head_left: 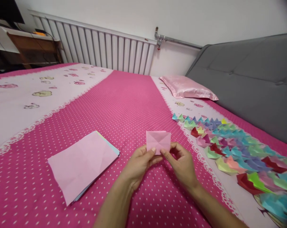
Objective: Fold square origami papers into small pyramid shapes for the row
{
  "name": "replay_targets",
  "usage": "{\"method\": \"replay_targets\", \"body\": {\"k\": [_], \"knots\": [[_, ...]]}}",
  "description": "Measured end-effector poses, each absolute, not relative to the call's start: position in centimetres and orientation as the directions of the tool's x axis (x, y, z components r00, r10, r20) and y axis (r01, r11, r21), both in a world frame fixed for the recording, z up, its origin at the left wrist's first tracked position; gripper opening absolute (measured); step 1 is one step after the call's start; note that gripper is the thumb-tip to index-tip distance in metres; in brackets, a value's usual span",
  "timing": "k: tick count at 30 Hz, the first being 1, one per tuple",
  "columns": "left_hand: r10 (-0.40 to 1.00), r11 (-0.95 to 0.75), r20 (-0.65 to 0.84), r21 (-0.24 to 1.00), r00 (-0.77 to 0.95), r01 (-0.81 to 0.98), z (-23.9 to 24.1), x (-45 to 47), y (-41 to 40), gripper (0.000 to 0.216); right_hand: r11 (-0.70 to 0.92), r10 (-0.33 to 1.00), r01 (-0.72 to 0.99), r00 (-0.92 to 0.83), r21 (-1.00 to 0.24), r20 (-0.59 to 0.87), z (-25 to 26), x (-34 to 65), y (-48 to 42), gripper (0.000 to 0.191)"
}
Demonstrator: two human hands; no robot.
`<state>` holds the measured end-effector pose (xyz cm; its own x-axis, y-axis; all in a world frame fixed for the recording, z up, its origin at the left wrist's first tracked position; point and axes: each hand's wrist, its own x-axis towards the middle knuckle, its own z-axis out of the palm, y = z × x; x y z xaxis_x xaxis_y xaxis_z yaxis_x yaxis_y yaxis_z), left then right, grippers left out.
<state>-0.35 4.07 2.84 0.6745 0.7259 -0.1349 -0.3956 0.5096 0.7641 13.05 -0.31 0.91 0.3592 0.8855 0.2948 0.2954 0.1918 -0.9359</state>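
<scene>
Between my two hands is a small folded piece of pink paper [158, 141], held up above the bed with crease lines across its face. My left hand [142, 158] pinches its lower left corner, thumb in front and fingers behind. At the lower right, my right hand [182, 161] grips it the same way, its thumb pressed on the bottom edge. To the left lies a stack of paper sheets [84, 161], a pink one on top and other colours showing along the edge. Rows of folded paper boats [235, 152] in many colours stand on the right.
A pink polka-dot bedspread [131, 101] with pale patterned bands covers the bed. Toward the back right lies a pink satin pillow [187, 87] by the grey headboard [247, 72]. A white radiator [98, 41] runs along the wall, and a desk [34, 47] stands far left.
</scene>
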Motion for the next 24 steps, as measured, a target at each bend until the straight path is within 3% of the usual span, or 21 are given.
{"method": "replay_targets", "body": {"k": [4, 8, 11, 17, 22, 24], "knots": [[0.704, 0.489, -0.138, 0.806, 0.697, -0.334, 2.7, -0.4, 4.1, 0.024, 0.188, 0.851, 0.185, 0.459, -0.964, 0.254, 1.4, 12.8, -0.4, 0.035], [0.646, 0.431, -0.142, 0.879, 0.750, -0.205, 2.8, -0.9, 4.1, 0.028, 0.128, 0.907, -0.022, 0.408, -0.992, 0.107, 2.3, 13.3, -0.5, 0.053], [0.667, 0.387, -0.190, 0.915, 0.721, -0.116, 2.9, -1.0, 4.3, 0.032, 0.074, 0.935, -0.101, 0.353, -0.992, 0.034, 2.7, 14.0, -0.5, 0.039], [0.909, 0.292, -0.203, 0.933, 0.363, -0.211, 2.8, -0.8, 4.8, 0.028, 0.056, 0.951, -0.062, 0.307, -0.997, 0.034, 2.3, 14.1, -0.2, 0.025], [0.912, 0.168, -0.106, 0.978, 0.397, -0.126, 3.1, -0.8, 4.8, 0.029, 0.106, 0.963, -0.009, 0.249, -0.994, 0.101, 2.2, 13.7, -0.2, 0.034], [0.894, 0.117, -0.083, 0.992, 0.441, -0.050, 3.3, -0.8, 4.6, 0.027, 0.131, 0.950, 0.013, 0.284, -0.991, 0.130, 2.3, 13.8, -0.2, 0.027]]}}
